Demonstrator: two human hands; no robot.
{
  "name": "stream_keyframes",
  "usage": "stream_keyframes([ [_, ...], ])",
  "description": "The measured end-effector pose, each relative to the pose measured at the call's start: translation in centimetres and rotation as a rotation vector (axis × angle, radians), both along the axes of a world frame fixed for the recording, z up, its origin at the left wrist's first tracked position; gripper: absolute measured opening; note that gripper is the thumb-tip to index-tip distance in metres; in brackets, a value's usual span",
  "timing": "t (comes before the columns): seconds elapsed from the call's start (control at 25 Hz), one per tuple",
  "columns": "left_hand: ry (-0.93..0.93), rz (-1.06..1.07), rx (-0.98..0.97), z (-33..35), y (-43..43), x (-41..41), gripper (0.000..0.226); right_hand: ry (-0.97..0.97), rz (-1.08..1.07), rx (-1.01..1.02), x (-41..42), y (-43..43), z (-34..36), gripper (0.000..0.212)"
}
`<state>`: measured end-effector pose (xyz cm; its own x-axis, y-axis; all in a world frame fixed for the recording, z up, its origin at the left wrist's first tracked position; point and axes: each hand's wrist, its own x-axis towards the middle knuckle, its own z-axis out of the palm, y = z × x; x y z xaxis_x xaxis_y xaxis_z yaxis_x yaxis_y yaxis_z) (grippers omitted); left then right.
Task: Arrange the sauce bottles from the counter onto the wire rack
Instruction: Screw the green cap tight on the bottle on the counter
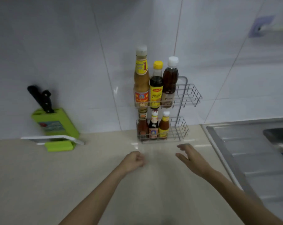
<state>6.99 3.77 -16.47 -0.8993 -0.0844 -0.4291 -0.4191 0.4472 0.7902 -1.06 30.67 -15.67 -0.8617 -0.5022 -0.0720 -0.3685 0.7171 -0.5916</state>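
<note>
Six sauce bottles stand upright on my two-tier wire rack (186, 98) against the far tiled wall: three tall ones on the upper shelf (190, 92), three small ones on the lower shelf (180, 129), all crowded to the left, the right side of each shelf bare. My left hand (134, 160) is curled into a loose fist holding nothing, my right hand (190, 155) spread open and empty, both over the beige worktop (56, 176) just in front of the rack. A green knife block (56, 125) sits at left, a steel sink (257, 143) at right.
</note>
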Motion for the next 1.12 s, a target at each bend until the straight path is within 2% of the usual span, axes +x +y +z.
stream_keyframes([
  [0.08,-0.060,-0.195,0.009,-0.3,0.7,4.2,0.016,-0.149,0.050,0.082,5.4,2.5,-1.1,0.021],
  [0.16,-0.103,-0.360,-0.007,-1.1,1.4,7.8,0.015,-0.225,0.098,0.207,9.9,4.9,-2.5,0.019],
  [0.24,-0.145,-0.435,-0.001,-2.4,2.3,11.0,0.027,-0.271,0.108,0.287,13.9,6.5,-3.1,0.038],
  [0.36,-0.163,-0.497,0.097,-4.5,4.1,15.1,0.066,-0.301,0.090,0.474,18.4,7.4,-3.2,0.076],
  [0.48,-0.055,-0.494,0.092,-5.7,5.9,17.6,0.090,-0.227,0.088,0.581,21.3,7.5,-3.7,0.086],
  [0.56,0.053,-0.467,0.068,-5.9,7.2,18.6,0.088,-0.160,0.108,0.552,22.5,7.7,-4.6,0.076],
  [0.72,0.106,-0.352,0.118,-4.9,8.9,19.1,0.044,0.024,0.110,0.531,23.5,7.2,-5.9,0.047],
  [0.8,0.121,-0.307,0.094,-4.5,9.0,19.5,0.038,0.039,0.009,0.329,23.7,6.5,-5.0,0.037],
  [0.88,0.166,-0.289,0.002,-4.4,9.0,19.6,0.041,-0.005,-0.085,-0.043,23.0,5.7,-3.0,0.027],
  [0.96,0.200,-0.296,-0.091,-4.0,8.8,19.8,0.046,-0.029,0.000,-0.243,22.5,4.7,-0.5,0.026],
  [1.12,0.237,-0.372,-0.148,-3.2,9.2,20.1,0.045,0.129,0.323,-0.122,22.1,3.6,1.7,0.036],
])
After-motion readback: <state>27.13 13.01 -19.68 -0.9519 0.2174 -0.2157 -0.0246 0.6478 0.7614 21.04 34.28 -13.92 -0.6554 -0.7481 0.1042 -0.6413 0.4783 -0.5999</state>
